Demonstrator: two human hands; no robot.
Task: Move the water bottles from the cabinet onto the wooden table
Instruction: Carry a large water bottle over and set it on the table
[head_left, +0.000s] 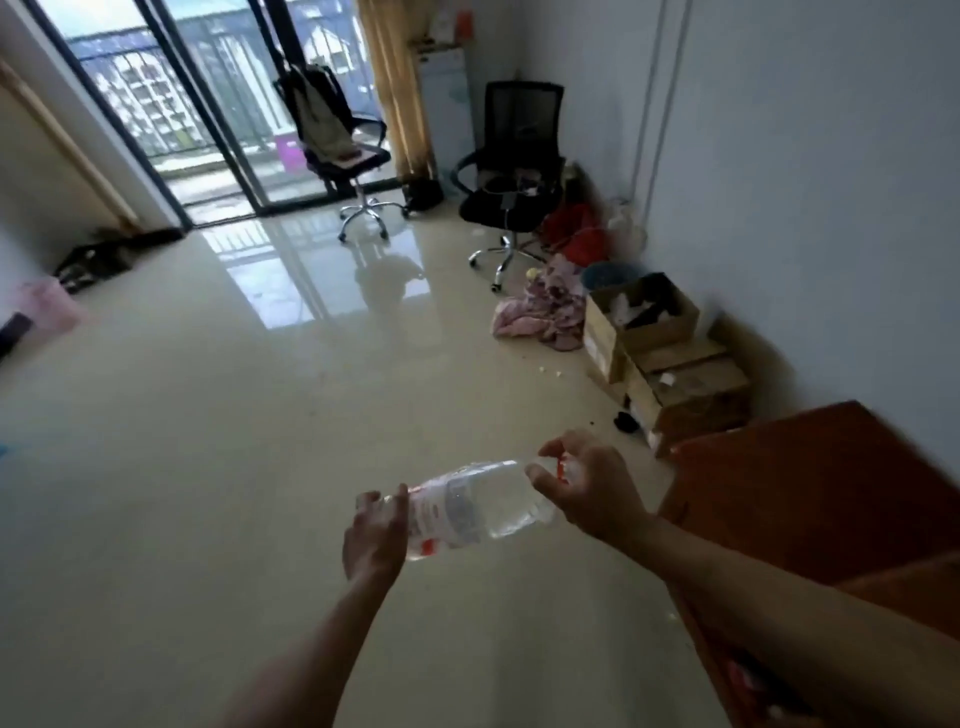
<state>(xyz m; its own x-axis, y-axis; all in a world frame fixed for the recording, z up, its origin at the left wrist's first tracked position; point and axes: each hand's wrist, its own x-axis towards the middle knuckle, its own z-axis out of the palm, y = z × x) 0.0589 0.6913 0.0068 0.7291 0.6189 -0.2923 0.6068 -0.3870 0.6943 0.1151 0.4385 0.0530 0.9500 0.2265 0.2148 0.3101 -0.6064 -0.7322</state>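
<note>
The fingers of the right hand (582, 483) are curled around the neck and red cap of a clear plastic water bottle with a red-and-white label (467, 506), while the fingers of the left hand (376, 530) are wrapped against its base end. The bottle is thus held between both hands, lying nearly on its side in the air above the glossy pale tiled floor (208, 467), with the cap end raised slightly toward the right.

Just to the right of the bottle, a reddish-brown wooden surface (810, 493) is seen, partly hidden by the right forearm; whether it is the cabinet or the tabletop cannot be told. Further along the wall, open cardboard boxes (660, 343) and two black office chairs (509, 171) are stood.

The step in hand is judged to be the carry. It would be done well if the bottle were turned upright before being set down, the base being steadied by the left hand and the neck kept pinched by the right. The grip should be released only once the base is resting flat on the wood, well in from the edge.
</note>
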